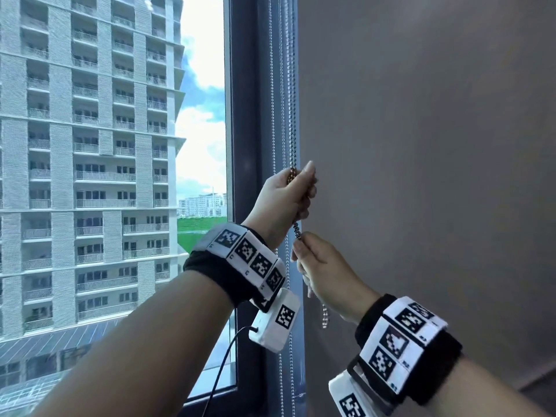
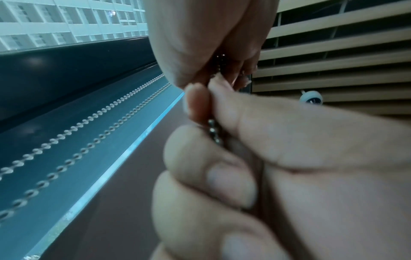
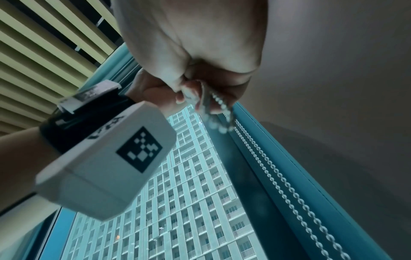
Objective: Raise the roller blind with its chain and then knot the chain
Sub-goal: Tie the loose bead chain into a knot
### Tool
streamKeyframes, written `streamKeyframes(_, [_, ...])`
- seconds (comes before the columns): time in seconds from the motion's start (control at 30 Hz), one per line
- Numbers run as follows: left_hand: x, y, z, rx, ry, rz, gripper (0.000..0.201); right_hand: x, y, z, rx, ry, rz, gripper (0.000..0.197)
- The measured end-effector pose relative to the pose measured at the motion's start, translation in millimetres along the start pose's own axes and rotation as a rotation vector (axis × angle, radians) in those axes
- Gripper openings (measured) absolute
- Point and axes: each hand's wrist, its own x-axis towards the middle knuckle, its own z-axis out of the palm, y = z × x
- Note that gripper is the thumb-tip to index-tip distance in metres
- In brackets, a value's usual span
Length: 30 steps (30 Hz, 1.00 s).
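At nine o'clock we see a pale high-rise apartment block [image 1: 90, 145] filling the window glass, its balconies stacked in rows. Toward the centre, at about ten o'clock, bright clouds [image 1: 204, 55] sit in a blue sky, and below them lies a green field [image 1: 204, 233] with low distant buildings [image 1: 201, 203] just above it. A dark window frame [image 1: 246, 115] runs upright near twelve o'clock. In the left wrist view we find beige ceiling slats [image 2: 333, 44] at two o'clock.

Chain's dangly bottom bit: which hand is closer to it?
Right. The right hand grips the chain just above that dangling bit; the left hand holds it higher up.
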Motion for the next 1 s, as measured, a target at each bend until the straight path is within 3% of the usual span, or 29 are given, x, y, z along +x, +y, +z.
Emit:
streamKeyframes(0.3, [-1, 2, 7, -0.006, 0.083, -0.071, 0.03, -2, 6, 8, -0.02, -0.004, -0.019, 0.031])
streamKeyframes(0.83, [-33, -39, 16, -0.019, 0.1, -0.138, 0.009, -5, 40, 7, 0.225, -0.066, 0.018, 0.027])
streamKeyframes(1.0, [-45, -46, 13, -0.014, 0.094, -0.178, 0.013, -12, 52, 16, 0.248, -0.047, 0.047, 0.021])
